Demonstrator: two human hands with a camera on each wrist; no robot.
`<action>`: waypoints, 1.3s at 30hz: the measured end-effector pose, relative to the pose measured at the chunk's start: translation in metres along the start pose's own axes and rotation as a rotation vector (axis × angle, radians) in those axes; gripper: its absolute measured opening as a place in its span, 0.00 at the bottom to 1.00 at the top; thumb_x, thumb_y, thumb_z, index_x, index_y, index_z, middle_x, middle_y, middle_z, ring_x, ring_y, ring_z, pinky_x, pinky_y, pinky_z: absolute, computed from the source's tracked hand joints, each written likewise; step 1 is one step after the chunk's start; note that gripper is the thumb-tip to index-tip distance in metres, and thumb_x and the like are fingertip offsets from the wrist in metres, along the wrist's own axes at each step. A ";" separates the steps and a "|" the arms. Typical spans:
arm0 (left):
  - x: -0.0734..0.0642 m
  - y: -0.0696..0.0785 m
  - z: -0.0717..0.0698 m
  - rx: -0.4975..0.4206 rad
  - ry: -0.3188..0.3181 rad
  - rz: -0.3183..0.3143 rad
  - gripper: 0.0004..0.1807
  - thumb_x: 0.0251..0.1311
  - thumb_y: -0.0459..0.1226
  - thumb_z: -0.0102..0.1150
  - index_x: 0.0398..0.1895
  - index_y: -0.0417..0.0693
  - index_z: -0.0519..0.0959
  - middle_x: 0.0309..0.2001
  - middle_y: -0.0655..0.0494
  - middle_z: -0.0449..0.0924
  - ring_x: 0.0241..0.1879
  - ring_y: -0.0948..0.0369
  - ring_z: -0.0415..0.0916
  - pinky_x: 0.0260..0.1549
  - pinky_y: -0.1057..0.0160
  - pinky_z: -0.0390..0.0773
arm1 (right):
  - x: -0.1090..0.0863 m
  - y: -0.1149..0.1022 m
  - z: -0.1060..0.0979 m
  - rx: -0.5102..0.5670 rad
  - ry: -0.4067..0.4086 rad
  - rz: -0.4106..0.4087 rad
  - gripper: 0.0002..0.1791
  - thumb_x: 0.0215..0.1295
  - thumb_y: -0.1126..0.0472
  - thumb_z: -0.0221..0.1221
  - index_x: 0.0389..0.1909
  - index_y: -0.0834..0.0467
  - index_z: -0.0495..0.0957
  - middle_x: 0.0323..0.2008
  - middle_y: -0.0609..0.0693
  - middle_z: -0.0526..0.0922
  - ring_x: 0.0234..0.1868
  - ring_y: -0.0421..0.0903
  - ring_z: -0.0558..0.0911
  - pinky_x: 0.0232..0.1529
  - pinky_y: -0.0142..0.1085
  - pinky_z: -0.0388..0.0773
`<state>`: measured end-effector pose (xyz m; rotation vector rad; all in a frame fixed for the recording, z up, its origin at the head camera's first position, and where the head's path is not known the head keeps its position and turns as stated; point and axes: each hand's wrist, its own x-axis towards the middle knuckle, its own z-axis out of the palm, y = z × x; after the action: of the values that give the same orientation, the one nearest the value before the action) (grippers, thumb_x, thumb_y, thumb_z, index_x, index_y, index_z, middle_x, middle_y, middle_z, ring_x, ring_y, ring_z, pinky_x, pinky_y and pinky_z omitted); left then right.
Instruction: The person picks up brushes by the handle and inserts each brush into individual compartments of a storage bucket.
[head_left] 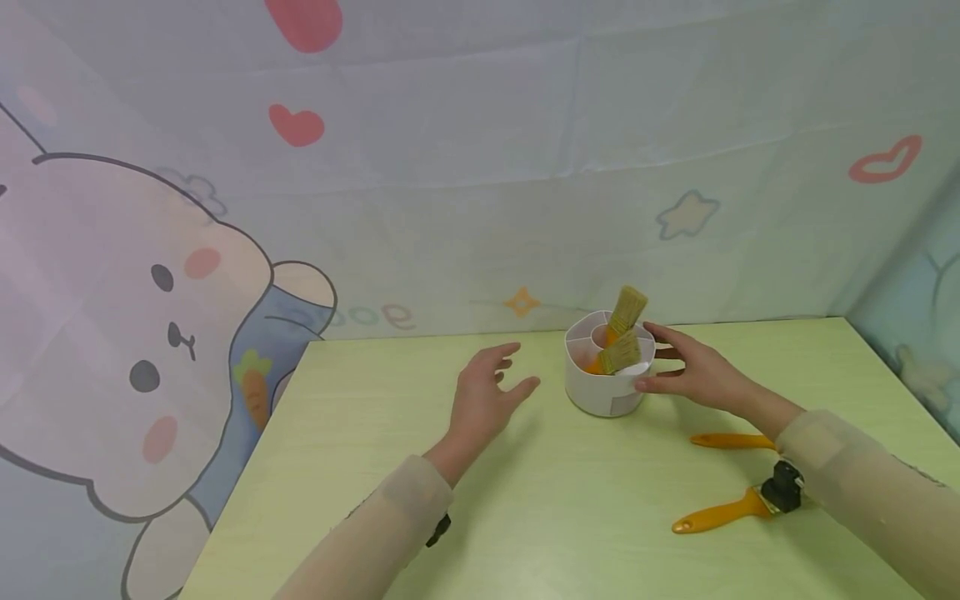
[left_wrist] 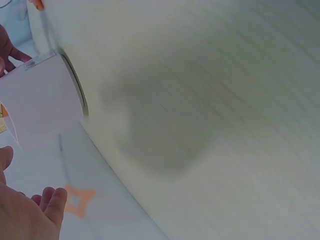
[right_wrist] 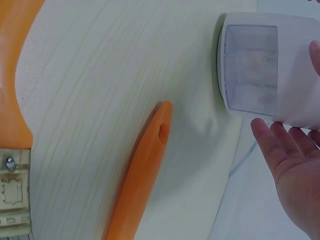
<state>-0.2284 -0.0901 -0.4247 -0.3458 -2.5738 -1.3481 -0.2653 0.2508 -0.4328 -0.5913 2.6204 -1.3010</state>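
A round white divided organizer [head_left: 588, 392] stands near the back of the table, with two orange-handled paintbrushes leaning in it, bristles up; one brush [head_left: 628, 308] rises higher than the other brush [head_left: 621, 353]. My right hand [head_left: 705, 375] is at its right side, thumb in front and fingers behind, fairly straight; in the right wrist view the fingertips [right_wrist: 257, 125] lie against or very near its wall. To the left, my left hand [head_left: 480, 404] hovers apart from the organizer, thumb and fingers spread, holding nothing.
Two more paintbrushes lie on the table at the right: one handle [head_left: 731, 440] partly under my right forearm, the other handle [head_left: 712, 517] nearer me. A clear window [right_wrist: 251, 70] shows on the organizer's side. Behind the table hangs a printed cloth [head_left: 450, 208].
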 end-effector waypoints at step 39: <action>-0.005 -0.009 -0.001 0.048 -0.064 -0.011 0.32 0.65 0.42 0.76 0.71 0.46 0.78 0.67 0.49 0.80 0.62 0.50 0.82 0.61 0.53 0.84 | -0.034 -0.001 0.022 0.102 0.144 0.021 0.52 0.71 0.56 0.71 0.84 0.64 0.50 0.79 0.68 0.62 0.75 0.68 0.70 0.61 0.44 0.84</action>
<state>-0.2259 -0.0969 -0.4326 -0.3725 -2.6591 -1.2969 -0.2270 0.2482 -0.4467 -0.4702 2.6440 -1.5133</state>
